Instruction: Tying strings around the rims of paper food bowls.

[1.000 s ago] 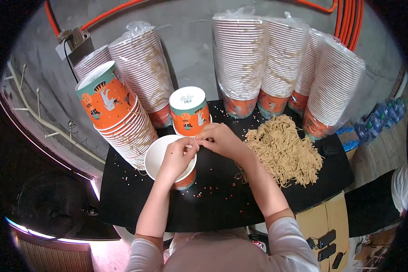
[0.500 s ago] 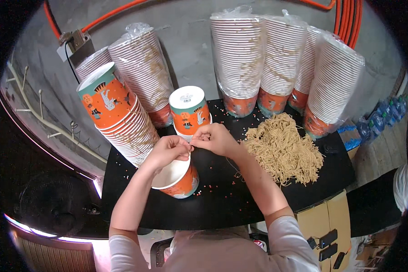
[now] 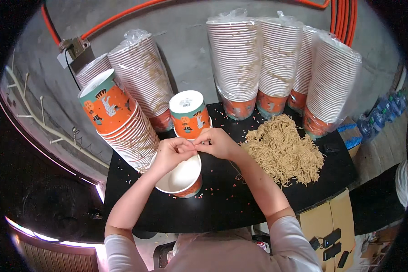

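Note:
Over the far rim of an open paper bucket (image 3: 180, 174), my left hand (image 3: 176, 152) and my right hand (image 3: 216, 144) meet with fingertips pinched together. Whatever is between the fingers is too small to make out. The bucket is white inside and orange outside with a teal base band, and it stands at the front of the black table (image 3: 213, 208). Right of my right forearm lies a heap of tan cords (image 3: 285, 152). Just behind my hands is an upturned orange bucket (image 3: 188, 120) atop others.
A leaning stack of upturned buckets (image 3: 122, 120) with tan cords on it rises at the left. Plastic-wrapped bucket stacks (image 3: 235, 63) line the back wall. Small pale and orange bits (image 3: 211, 188) are scattered on the table. Cardboard (image 3: 324, 217) is at the lower right.
The open bucket's mouth has come more into view, and the bucket sits slightly farther right. My hands have shifted a little right, their fingertips still together.

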Tool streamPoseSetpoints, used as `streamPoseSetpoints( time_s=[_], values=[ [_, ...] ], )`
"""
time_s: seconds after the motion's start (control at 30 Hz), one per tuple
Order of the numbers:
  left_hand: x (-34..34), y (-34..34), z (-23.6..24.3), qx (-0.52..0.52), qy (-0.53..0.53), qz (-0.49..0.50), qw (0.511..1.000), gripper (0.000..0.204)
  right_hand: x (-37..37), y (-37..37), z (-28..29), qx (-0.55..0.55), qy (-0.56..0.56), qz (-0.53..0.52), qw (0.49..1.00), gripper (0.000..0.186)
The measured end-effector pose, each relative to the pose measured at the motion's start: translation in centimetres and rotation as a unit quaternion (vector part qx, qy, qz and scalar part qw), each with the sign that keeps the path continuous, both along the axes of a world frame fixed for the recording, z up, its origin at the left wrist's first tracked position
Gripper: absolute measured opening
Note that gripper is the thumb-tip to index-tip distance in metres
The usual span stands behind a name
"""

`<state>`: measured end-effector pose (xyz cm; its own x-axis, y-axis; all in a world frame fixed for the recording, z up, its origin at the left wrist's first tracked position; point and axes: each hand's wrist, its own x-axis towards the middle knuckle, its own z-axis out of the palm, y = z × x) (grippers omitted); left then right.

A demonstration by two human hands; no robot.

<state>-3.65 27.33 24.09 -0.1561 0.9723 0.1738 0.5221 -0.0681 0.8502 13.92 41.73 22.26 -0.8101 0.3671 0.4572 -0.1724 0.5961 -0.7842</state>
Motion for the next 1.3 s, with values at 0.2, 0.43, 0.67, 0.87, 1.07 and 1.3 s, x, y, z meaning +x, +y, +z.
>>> streamPoseSetpoints(
  time_s=[0.2, 0.43, 0.67, 0.87, 1.07, 1.3],
  values=[
    [1.3, 0.5, -0.3, 0.096, 0.069, 0.052, 0.992, 0.026, 0.2, 0.5, -0.1, -0.012, -0.003, -0.003, 1.0, 0.018],
    [2.3, 0.5, 1.2, 0.095, 0.183, 0.044, 0.978, 0.023, 0.4, 0.9, -0.5, -0.012, -0.04, -0.027, 0.999, 0.017],
    [2.1, 0.8, 1.2, 0.078, 0.215, 0.037, 0.973, 0.011, 0.2, 1.6, -1.4, 0.012, -0.03, -0.024, 0.999, 0.013],
    [1.1, 1.2, 1.1, 0.012, 0.11, 0.004, 0.994, 0.008, 0.4, 1.3, -0.7, -0.013, -0.024, -0.03, 0.999, 0.015],
    [-0.6, 1.5, -0.2, -0.045, -0.049, -0.043, 0.997, 0.008, 0.2, 0.7, -0.5, 0.033, -0.004, 0.0, 0.999, 0.015],
    [-0.6, 1.2, 0.7, -0.208, -0.249, 0.052, 0.944, 0.016, -0.1, 0.0, -0.1, 0.04, -0.019, -0.004, 0.999, 0.013]
  ],
)
